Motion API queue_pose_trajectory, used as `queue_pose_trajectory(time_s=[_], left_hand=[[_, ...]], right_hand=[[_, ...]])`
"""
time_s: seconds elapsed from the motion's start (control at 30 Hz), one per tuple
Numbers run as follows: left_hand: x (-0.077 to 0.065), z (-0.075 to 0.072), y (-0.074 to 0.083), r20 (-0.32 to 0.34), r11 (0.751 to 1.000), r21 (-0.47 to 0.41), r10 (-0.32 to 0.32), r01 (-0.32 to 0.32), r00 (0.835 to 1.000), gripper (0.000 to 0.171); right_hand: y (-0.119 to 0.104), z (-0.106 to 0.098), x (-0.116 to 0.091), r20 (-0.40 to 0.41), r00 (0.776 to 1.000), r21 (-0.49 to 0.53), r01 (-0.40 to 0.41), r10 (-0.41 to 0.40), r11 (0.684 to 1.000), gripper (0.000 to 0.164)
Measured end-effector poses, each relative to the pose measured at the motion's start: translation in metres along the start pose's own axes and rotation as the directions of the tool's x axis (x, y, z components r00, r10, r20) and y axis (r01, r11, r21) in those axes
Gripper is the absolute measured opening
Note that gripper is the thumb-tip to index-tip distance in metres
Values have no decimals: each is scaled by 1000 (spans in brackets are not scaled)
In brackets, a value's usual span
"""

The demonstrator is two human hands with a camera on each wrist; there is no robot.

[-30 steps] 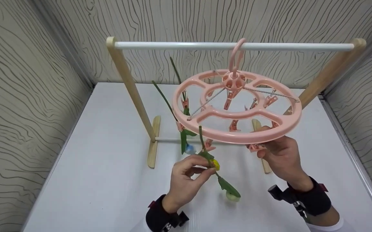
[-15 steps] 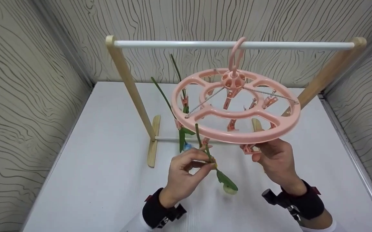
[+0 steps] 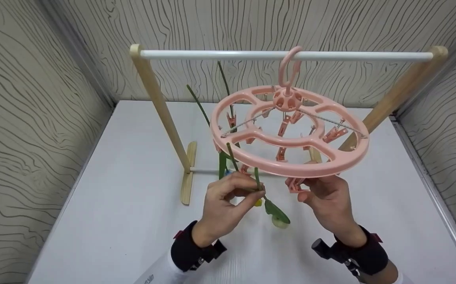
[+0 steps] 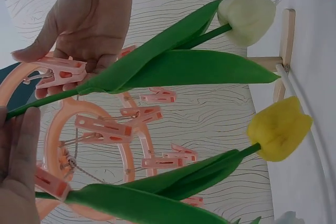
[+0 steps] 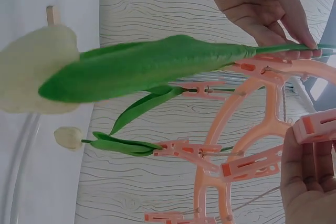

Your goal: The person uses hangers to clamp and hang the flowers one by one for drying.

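My left hand (image 3: 226,203) pinches the green stem of a white artificial tulip (image 4: 247,18) between thumb and fingertips. That tulip hangs head down below the near rim of a round pink clip hanger (image 3: 287,167). To its right, my right hand (image 3: 332,201) grips a pink clothespin (image 3: 295,184) under the same rim. The stem and this clothespin are apart. A yellow tulip (image 4: 279,128) hangs from another clothespin beside my left hand, mostly hidden by it in the head view. Farther round, another white tulip (image 5: 68,138) is clipped head down.
A white rail (image 3: 212,55) on wooden posts (image 3: 160,106) carries the hanger by its pink hook (image 3: 285,69). Several other clothespins (image 3: 336,134) dangle from the hanger. Below lies a white tabletop (image 3: 113,221), with patterned walls (image 3: 212,23) behind and at the sides.
The hanger has turned a little, its near clips shifting left. My right hand has moved left with its clothespin. My left hand has risen slightly with the white tulip.
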State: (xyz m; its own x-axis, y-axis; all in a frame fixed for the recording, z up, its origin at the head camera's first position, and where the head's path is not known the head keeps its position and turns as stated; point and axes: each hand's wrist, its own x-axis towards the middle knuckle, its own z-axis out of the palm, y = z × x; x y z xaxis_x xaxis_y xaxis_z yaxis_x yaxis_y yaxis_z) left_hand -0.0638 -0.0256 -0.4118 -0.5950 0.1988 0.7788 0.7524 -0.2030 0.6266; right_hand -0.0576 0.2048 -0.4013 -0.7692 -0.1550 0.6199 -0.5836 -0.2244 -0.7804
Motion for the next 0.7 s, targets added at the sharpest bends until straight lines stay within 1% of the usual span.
queue_pose_trajectory(time_s=[0.07, 0.23, 0.37, 0.47, 0.7], left_hand=[[2, 0, 1, -1, 1000, 2, 6, -6, 1000, 19], [6, 2, 4, 2, 1000, 12, 10, -10, 1000, 19], [10, 3, 4, 1, 1000, 6, 8, -8, 1000, 21], [13, 5, 4, -6, 1000, 23, 10, -10, 1000, 22], [15, 11, 5, -31, 998, 62, -25, 27, 999, 23]], right_hand=[[0, 3, 0, 10, 1000, -5, 2, -2, 1000, 48], [1, 8, -1, 13, 1000, 23, 12, -12, 1000, 45], [2, 12, -2, 6, 1000, 11, -1, 1, 1000, 42], [2, 15, -1, 1, 1000, 1, -17, 17, 1000, 37], [2, 20, 1, -15, 1000, 0, -27, 27, 1000, 31]])
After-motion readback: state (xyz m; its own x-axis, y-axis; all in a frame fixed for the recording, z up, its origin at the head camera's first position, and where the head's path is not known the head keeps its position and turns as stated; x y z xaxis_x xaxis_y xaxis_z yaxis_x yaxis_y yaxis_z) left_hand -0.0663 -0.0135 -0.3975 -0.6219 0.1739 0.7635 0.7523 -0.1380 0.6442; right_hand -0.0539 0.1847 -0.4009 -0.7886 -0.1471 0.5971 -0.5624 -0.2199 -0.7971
